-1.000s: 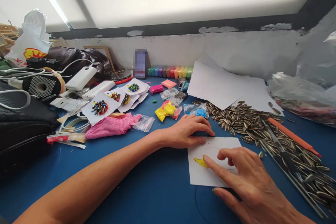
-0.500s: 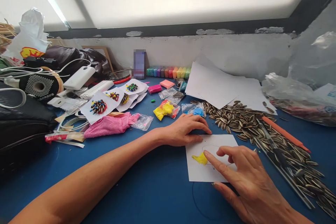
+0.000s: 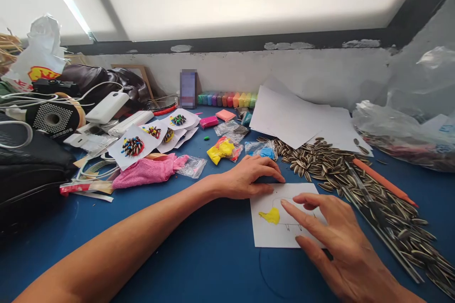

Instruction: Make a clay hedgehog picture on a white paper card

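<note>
A white sheet of paper [image 3: 265,236] with a pencil-like line drawing lies flat on the blue table. Yellow modelling clay [image 3: 270,215] is spread over the left part of the drawing, drawn out to a point at its left end. My left hand [image 3: 250,175] rests palm down at the paper's top edge, fingers stretched out, thumb on the sheet. Above the drawing's right part is my right hand [image 3: 334,232], fingers apart and holding nothing; its index fingertip is just right of the clay, apart from it.
Striped sunflower seeds [image 3: 305,156] are heaped on the right, with an orange pen [image 3: 386,182] on them. Behind are white sheets [image 3: 284,116] and bags of yellow clay [image 3: 222,150] and blue clay [image 3: 266,151]. Seed-and-clay cards [image 3: 122,158] lie left, near a pink cloth [image 3: 149,171].
My right index finger has come off the yellow clay and shifted slightly right, showing more of the drawing's lower lines. My left hand stays at the paper's top edge.
</note>
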Available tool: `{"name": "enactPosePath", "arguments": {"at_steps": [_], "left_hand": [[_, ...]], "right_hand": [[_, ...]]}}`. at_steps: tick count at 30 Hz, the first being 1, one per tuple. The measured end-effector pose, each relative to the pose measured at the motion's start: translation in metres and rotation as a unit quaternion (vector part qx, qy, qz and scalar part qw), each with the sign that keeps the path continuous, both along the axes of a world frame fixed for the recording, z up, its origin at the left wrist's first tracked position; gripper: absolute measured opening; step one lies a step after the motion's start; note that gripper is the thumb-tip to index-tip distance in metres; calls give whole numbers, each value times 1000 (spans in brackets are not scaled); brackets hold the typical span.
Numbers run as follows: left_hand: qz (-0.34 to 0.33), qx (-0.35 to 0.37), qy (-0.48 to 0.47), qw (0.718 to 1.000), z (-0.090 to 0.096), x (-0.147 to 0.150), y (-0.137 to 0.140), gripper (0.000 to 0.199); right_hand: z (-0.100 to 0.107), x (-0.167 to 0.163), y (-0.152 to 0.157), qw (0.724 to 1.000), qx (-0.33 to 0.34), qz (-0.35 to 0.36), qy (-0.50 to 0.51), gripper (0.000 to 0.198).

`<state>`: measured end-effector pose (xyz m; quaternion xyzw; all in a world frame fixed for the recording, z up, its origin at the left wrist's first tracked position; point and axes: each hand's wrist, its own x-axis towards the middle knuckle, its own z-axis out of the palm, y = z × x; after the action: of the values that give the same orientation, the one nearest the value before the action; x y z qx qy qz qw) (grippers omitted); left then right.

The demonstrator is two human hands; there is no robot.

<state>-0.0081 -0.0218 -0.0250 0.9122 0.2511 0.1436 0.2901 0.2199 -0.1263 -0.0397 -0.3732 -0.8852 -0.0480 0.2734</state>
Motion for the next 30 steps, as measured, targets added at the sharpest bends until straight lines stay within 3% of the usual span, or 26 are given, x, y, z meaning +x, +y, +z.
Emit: {"name": "enactPosePath", "arguments": {"at_steps": [6, 11, 15, 22, 30], "left_hand": [[6, 3, 5, 1000, 0, 0, 0, 23], [6, 4, 14, 1000, 1, 0, -1, 23], [2, 3, 8, 1000, 5, -1, -1, 25], [114, 46, 120, 985, 21, -1, -6, 12], [124, -5, 146, 981, 26, 3, -9, 1]], "right_hand": [[-2, -6, -1, 997, 24, 8, -70, 33], [0, -6, 0, 999, 15, 1, -43, 35], [-2, -5, 1, 998, 11, -48, -33, 45], [-9, -4, 2, 993, 22, -100, -50, 47], [-12, -2, 0, 995, 2, -100, -28, 44]]}}
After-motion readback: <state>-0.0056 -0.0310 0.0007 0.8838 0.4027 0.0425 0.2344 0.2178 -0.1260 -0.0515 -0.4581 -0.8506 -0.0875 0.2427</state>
